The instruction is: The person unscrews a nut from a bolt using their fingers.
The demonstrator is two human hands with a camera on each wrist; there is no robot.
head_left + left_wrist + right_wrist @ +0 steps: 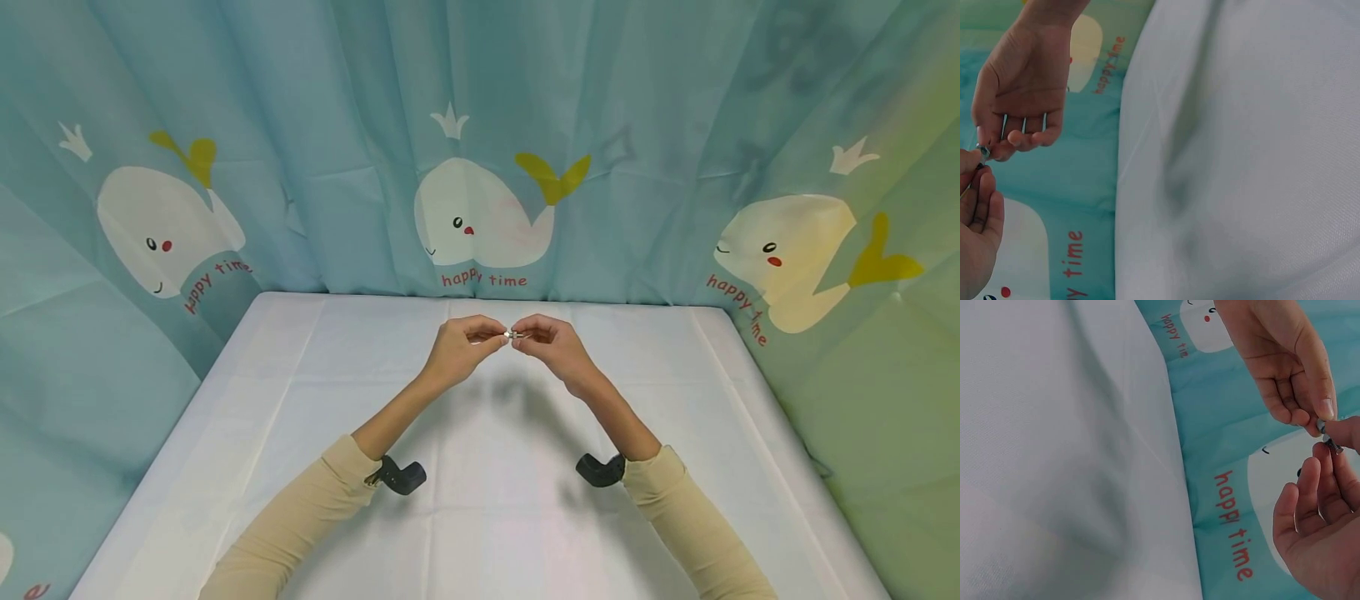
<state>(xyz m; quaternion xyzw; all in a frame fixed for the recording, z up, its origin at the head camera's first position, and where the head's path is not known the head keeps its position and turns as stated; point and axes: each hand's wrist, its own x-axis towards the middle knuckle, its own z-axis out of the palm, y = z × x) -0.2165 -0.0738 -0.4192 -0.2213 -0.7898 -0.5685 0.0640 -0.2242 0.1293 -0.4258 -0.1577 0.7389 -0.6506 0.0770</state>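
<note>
We see the left hand (465,343) and the right hand (553,346) meeting near the centre of the head view, both pinching a small silvery metal fitting (513,334) between thumb and fingers. They hold it above the far part of the white cloth-covered worktop (480,533), whose far edge runs just behind them along a teal curtain printed with white whales (652,150). Its side edges slant away at left and right, leaving us broad room either way and toward the lower frame. The left wrist view shows us the right palm and a nut-like end at the left border; the right wrist view, at right, reveals a darker, flared end that the head view leaves too small to tell.
</note>
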